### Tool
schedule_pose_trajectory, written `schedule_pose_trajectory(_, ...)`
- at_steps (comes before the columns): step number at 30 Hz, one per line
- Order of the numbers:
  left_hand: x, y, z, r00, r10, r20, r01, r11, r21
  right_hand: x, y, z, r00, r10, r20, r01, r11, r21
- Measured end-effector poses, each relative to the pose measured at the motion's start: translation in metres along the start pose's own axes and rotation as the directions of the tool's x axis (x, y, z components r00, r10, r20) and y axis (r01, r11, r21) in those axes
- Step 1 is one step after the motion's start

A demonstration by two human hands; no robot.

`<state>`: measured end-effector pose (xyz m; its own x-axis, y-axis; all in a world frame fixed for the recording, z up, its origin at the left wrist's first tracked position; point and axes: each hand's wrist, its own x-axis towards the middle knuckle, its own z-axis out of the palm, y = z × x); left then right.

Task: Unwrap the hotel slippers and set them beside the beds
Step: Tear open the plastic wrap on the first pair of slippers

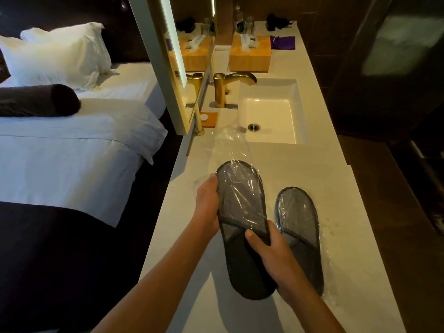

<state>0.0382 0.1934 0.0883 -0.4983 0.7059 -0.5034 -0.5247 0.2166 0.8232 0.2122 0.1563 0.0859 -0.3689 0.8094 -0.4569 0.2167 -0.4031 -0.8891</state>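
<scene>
A dark grey slipper pack (242,212) in clear plastic wrap is held just above the white counter (355,260). My left hand (207,203) grips its left edge near the toe. My right hand (266,251) grips its right side at the strap, thumb on top. The loose clear wrap (230,143) trails past the toe toward the sink. A second wrapped slipper pack (299,227) lies flat on the counter to the right, partly behind my right wrist. The bed (72,145) with white sheets stands to the left.
A white sink (271,116) with a gold faucet (223,90) is set in the counter beyond the slippers. A lit mirror (173,58), a tissue box (249,54) and glasses stand further back. Pillows (55,56) and a dark bolster (38,99) lie on the bed. Dark floor lies on the right.
</scene>
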Motion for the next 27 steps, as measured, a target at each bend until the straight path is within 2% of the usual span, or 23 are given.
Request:
schedule_pose_trajectory(6, 0.032, 0.006, 0.004, 0.999, 0.005, -0.032, -0.004, 0.999, 0.050, 0.008, 0.002, 0.000, 0.999, 0.031, 0.037, -0.032, 0.999, 0.035)
schedule_pose_trajectory(16, 0.119, 0.017, 0.002, 0.996, -0.073, -0.044, 0.076, 0.994, 0.077, 0.009, 0.040, -0.006, 0.959, 0.275, 0.066, -0.278, 0.960, 0.032)
schedule_pose_trajectory(19, 0.141, 0.017, -0.002, 0.994, -0.044, -0.104, 0.060, 0.985, 0.162, 0.006, 0.050, -0.003, 0.946, 0.317, 0.071, -0.317, 0.948, 0.002)
schedule_pose_trajectory(21, 0.156, 0.015, -0.005, 0.991, 0.030, -0.130, 0.005, 0.965, 0.263, 0.003, 0.057, -0.003, 0.931, 0.356, 0.082, -0.358, 0.934, 0.011)
schedule_pose_trajectory(27, 0.170, 0.012, -0.022, 0.964, 0.201, -0.174, -0.069, 0.821, 0.567, -0.004, 0.060, 0.001, 0.889, 0.446, 0.103, -0.456, 0.882, 0.116)
